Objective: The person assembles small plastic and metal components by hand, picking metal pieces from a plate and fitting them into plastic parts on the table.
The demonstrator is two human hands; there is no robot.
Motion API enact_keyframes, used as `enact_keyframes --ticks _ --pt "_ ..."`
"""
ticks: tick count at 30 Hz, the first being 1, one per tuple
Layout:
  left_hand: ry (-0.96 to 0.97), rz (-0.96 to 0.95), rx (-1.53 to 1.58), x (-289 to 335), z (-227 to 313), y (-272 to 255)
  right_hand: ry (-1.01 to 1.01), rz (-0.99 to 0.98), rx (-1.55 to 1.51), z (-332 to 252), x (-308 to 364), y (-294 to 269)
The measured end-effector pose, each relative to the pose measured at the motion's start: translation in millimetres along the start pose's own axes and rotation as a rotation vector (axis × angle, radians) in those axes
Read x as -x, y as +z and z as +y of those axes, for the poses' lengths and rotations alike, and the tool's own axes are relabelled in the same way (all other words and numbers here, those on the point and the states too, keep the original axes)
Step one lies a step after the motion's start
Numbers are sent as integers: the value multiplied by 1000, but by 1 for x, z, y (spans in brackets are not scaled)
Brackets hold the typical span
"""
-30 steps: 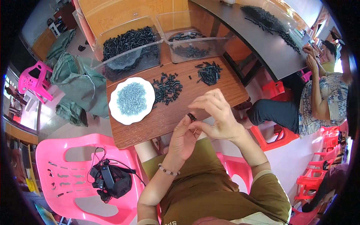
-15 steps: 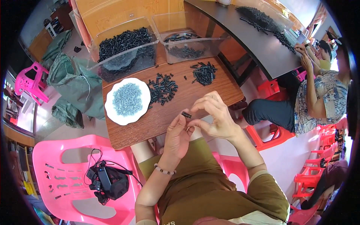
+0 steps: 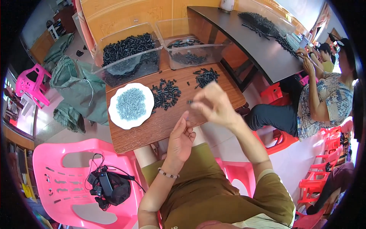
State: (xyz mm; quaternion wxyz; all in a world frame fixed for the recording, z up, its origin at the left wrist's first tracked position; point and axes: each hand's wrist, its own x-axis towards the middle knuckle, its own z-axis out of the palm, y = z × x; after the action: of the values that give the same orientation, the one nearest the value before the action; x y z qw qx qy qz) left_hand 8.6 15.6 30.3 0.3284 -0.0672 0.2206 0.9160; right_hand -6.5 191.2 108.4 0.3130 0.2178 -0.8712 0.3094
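My right hand (image 3: 215,105), blurred by motion, is above the brown table and pinches a small black tube-like part (image 3: 189,102) at its fingertips. Lower and closer to my body, my left hand (image 3: 180,142) is closed with thumb and fingers together; whatever lies between them is too small to make out. Ahead of my hands lie two piles of black parts: short pieces (image 3: 166,93) in the middle and longer pieces (image 3: 206,78) on the right. A white scalloped plate (image 3: 114,116) on the left bears many small clear pieces (image 3: 131,104).
Two clear plastic bins, one heaped with black parts (image 3: 129,49), the other less full (image 3: 187,63), stand at the table's (image 3: 133,141) back. A pink chair (image 3: 49,164) with black electronics (image 3: 108,185) is at left. Another person (image 3: 322,103) sits by a dark table (image 3: 263,53) at right.
My right hand has moved up and away from my left hand, carrying the black part that was between the two hands. My left hand stays nearly in place.
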Motion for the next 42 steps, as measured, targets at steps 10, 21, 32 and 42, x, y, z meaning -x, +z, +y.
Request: enact_keyframes --ticks 10,21,32,42 --pt "-21 98 -25 4 -17 -43 405 101 544 139 -146 3" --pt "17 94 -47 8 -14 -56 62 -73 197 107 -77 46" --pt "24 -10 -198 12 -12 -45 179 -228 84 110 -19 84" --pt "53 -22 -141 9 -8 -52 140 -327 23 87 -34 104"
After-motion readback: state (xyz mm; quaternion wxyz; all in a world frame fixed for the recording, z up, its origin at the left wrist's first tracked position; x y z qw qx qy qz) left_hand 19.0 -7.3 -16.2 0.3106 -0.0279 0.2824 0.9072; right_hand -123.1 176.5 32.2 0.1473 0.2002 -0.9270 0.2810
